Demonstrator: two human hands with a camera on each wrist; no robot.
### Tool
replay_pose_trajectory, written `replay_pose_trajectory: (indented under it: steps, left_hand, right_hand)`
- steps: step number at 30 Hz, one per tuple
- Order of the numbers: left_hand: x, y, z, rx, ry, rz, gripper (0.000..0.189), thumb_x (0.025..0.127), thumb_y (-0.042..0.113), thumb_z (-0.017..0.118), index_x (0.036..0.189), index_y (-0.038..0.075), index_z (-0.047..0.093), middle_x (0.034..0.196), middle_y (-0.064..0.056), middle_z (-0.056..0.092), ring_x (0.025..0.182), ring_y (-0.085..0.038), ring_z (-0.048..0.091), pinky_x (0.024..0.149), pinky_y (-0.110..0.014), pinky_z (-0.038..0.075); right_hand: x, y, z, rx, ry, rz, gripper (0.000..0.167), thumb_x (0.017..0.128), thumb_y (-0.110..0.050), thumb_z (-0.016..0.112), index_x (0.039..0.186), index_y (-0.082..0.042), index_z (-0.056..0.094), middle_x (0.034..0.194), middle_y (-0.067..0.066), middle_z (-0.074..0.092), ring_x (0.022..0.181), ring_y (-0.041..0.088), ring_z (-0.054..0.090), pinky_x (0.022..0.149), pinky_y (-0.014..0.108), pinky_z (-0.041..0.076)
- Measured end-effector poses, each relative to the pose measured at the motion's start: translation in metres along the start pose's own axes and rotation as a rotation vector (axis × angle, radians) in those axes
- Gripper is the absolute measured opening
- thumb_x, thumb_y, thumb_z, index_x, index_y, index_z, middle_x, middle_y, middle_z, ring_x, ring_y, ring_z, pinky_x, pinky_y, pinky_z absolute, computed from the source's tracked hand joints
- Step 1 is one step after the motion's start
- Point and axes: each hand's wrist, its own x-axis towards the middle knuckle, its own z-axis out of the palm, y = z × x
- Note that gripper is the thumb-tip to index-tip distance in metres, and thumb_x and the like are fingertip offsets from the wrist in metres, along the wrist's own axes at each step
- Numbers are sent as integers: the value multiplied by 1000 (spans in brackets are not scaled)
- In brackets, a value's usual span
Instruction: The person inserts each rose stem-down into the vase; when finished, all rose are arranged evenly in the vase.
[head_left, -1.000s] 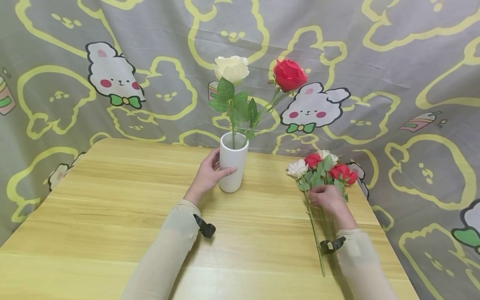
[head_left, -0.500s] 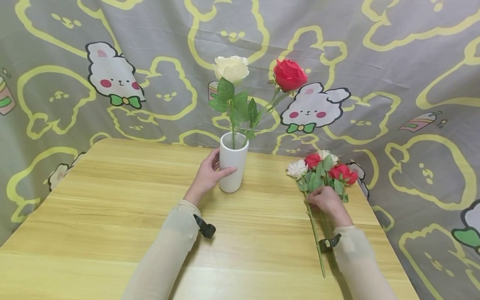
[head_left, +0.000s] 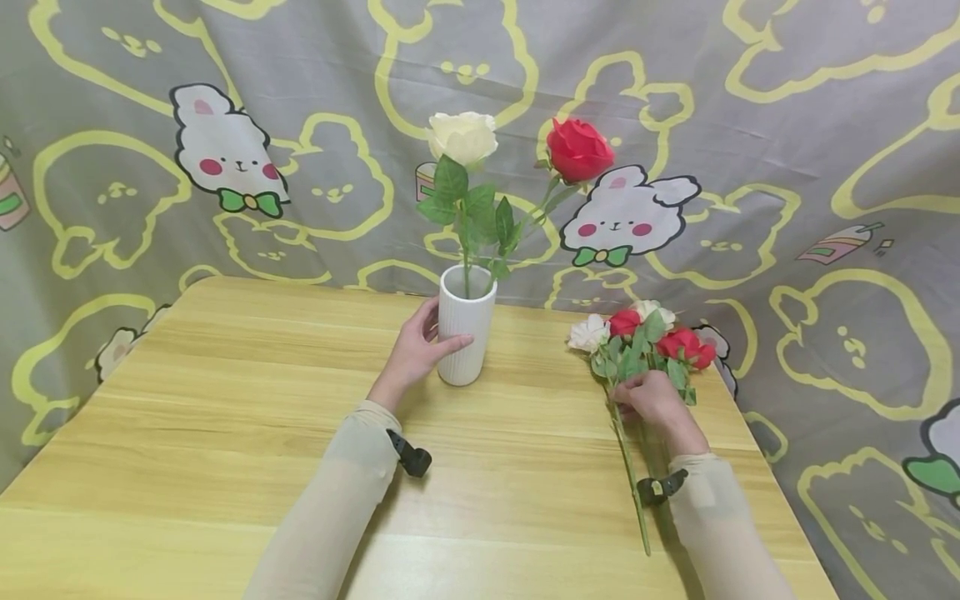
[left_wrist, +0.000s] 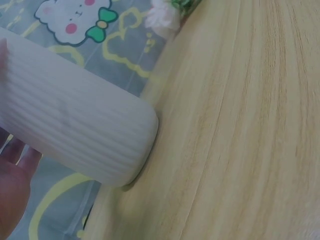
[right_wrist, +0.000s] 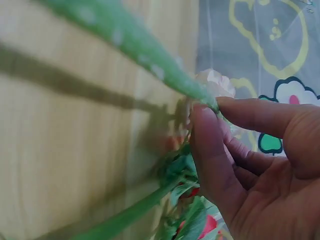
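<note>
My left hand point(head_left: 411, 354) grips the ribbed white vase point(head_left: 468, 333), fingers behind and thumb across its front. The vase stands upright on the table, as the left wrist view also shows. A cream rose point(head_left: 461, 139) and a red rose point(head_left: 580, 151) rise from its mouth. On the right, my right hand point(head_left: 652, 402) pinches the green stem point(right_wrist: 145, 56) of a pale rose point(head_left: 588, 333) between thumb and forefinger. In the right wrist view this stem is raised off the table and casts a shadow. Other red and white roses point(head_left: 684, 347) lie just beyond that hand.
The wooden table point(head_left: 225, 400) has its back edge against a grey patterned curtain point(head_left: 315, 75). Its right edge runs close to the loose roses and my right forearm.
My right hand has closed on the pale rose's stem, and its bloom has shifted slightly left. My left hand and the vase have stayed in place.
</note>
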Motion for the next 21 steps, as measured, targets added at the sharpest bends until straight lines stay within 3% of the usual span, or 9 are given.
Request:
replay_pose_trajectory:
  steps: [6, 13, 21]
  left_hand:
    - [0, 1, 0, 4, -1, 0, 77, 83, 16, 81, 148, 12, 40, 148, -9, 44, 137, -24, 39, 113, -39, 31]
    - [0, 0, 1, -21, -1, 0, 77, 82, 14, 82, 147, 9, 41, 147, -12, 45, 136, -26, 39, 114, -40, 30]
    - [0, 0, 1, -12, 5, -1, 76, 82, 16, 82, 146, 10, 42, 146, -10, 46, 135, -25, 40, 113, -39, 31]
  right_hand:
    - [-5, -12, -4, 85, 10, -29, 26, 93, -7, 60, 104, 15, 65, 86, 16, 69, 69, 21, 69, 72, 39, 60]
    - [-9, -23, -5, 161, 6, -36, 28, 94, -5, 59, 111, 17, 60, 103, 23, 64, 76, 20, 68, 75, 38, 60]
    - [-12, -30, -8, 205, 22, -69, 29, 95, -5, 59, 113, 17, 59, 102, 22, 64, 74, 17, 67, 72, 34, 60]
